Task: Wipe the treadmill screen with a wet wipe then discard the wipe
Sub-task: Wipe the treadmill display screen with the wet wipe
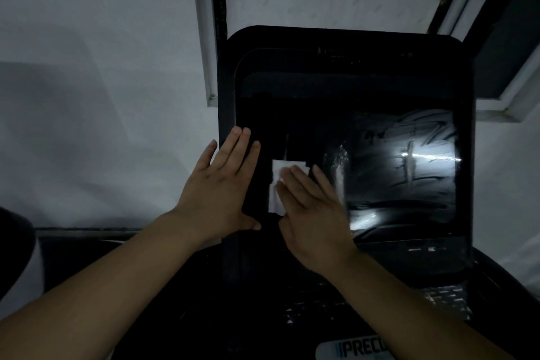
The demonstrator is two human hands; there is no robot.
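Pressing flat, fingers straight, right hand [312, 207] pinning a white wet wipe [277, 184] against the dark treadmill screen [380, 155], left of centre. Nothing curled round the wipe: open palm and fingers only. Bracing alongside, left hand [225, 184], also open and flat, fingers on the console's left bezel [228, 96], holding nothing.

Judged thin, limp and light, 1 damp sheet, likely to bunch or slide under uneven pressure; best worked under flat fingers, then pinched at a free corner for discarding. Glass hard, glossy, probably slick where wet, with smeared streaks catching a light reflection at right. Below, partial "PRECO" logo [362, 349] on the treadmill; behind, pale wall [102, 38].
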